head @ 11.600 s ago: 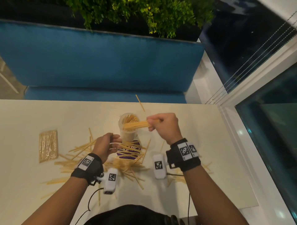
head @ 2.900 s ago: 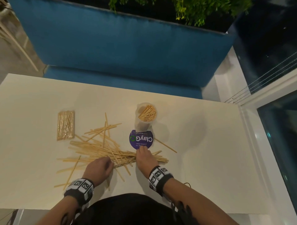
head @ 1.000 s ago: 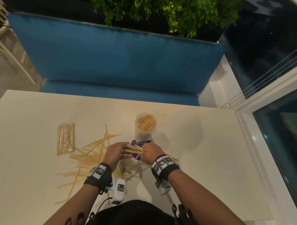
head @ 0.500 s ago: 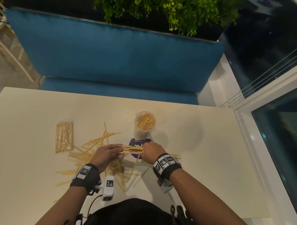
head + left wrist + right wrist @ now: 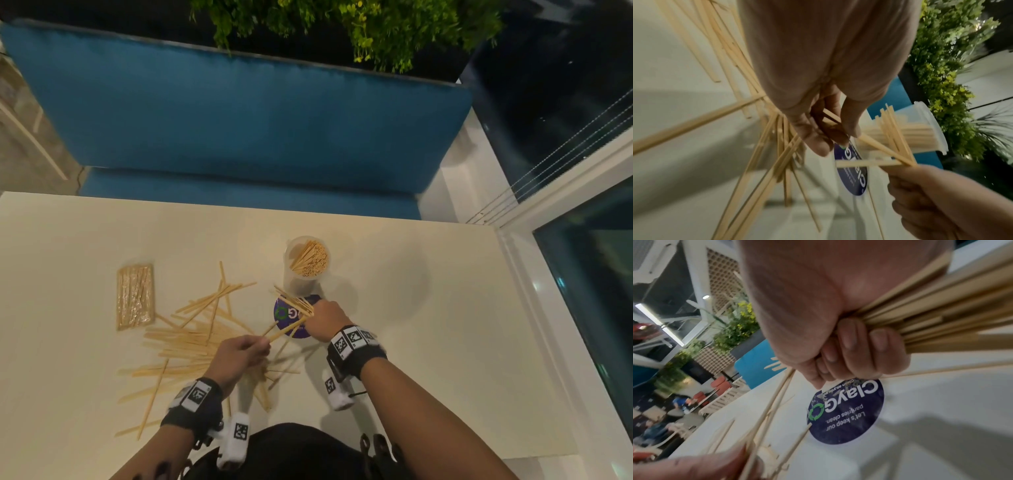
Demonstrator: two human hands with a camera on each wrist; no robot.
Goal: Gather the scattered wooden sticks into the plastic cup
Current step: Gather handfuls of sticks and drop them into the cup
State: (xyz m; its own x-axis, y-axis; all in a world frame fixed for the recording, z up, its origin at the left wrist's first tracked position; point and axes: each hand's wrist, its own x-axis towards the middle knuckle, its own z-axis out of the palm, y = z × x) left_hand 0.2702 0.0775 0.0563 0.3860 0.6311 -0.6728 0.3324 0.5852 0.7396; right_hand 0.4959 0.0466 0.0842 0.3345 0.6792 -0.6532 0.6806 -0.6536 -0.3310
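The clear plastic cup (image 5: pixel 306 261) stands mid-table with several sticks upright inside. My right hand (image 5: pixel 318 317) grips a fanned bundle of wooden sticks (image 5: pixel 294 303) just above a round purple sticker (image 5: pixel 286 313); in the right wrist view its fingers (image 5: pixel 859 350) curl round the bundle (image 5: pixel 941 318). My left hand (image 5: pixel 260 346) pinches a few sticks (image 5: pixel 284 330) that slant up toward the right hand. The left wrist view shows the pinching fingers (image 5: pixel 818 133) and the cup (image 5: pixel 920 129) behind them. Loose sticks (image 5: pixel 186 339) lie scattered to the left.
A wrapped packet of sticks (image 5: pixel 134 296) lies flat at the left of the pile. The cream table (image 5: pixel 428 342) ends at a blue bench (image 5: pixel 239 120) beyond. A white window frame (image 5: pixel 548 308) runs along the right edge.
My left hand has drawn back toward me from the bundle, keeping a few sticks pinched. The right hand's bundle has tilted and fanned out over the sticker.
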